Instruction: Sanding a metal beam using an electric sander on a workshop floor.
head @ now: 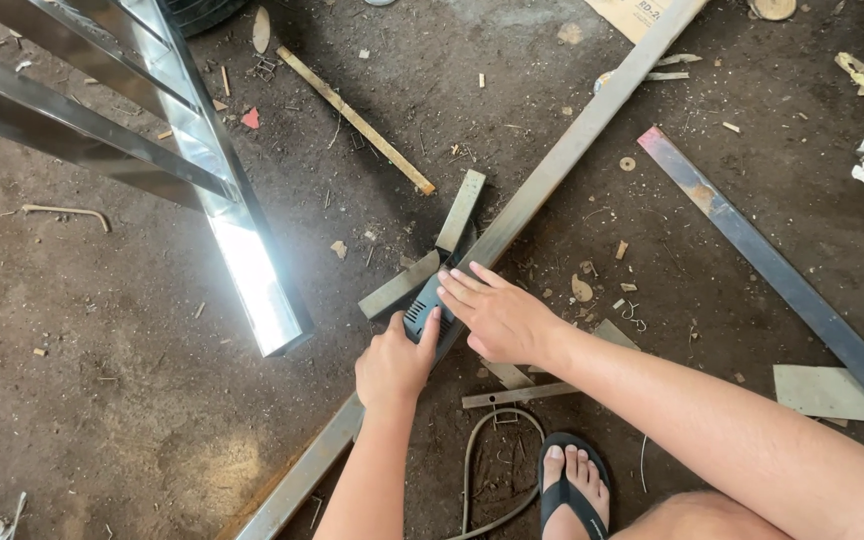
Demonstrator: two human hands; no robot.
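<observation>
My left hand point(394, 364) grips the rear of a dark blue-grey power tool point(422, 312) with vent slots, lying on a long grey metal bar point(572, 140) that runs diagonally across the dirt floor. My right hand point(497, 315) rests flat on top of the tool and the bar, fingers stretched out toward the left. The front of the tool is hidden under my right hand. Two short flat metal pieces point(460, 210) lie just beyond the tool.
A shiny steel tube frame point(222, 200) stands at upper left. A rusty flat bar point(772, 270) lies at right, a wooden stick point(357, 120) at top centre. A cable loop point(482, 470) and my sandalled foot point(572, 485) are at the bottom. Scraps litter the floor.
</observation>
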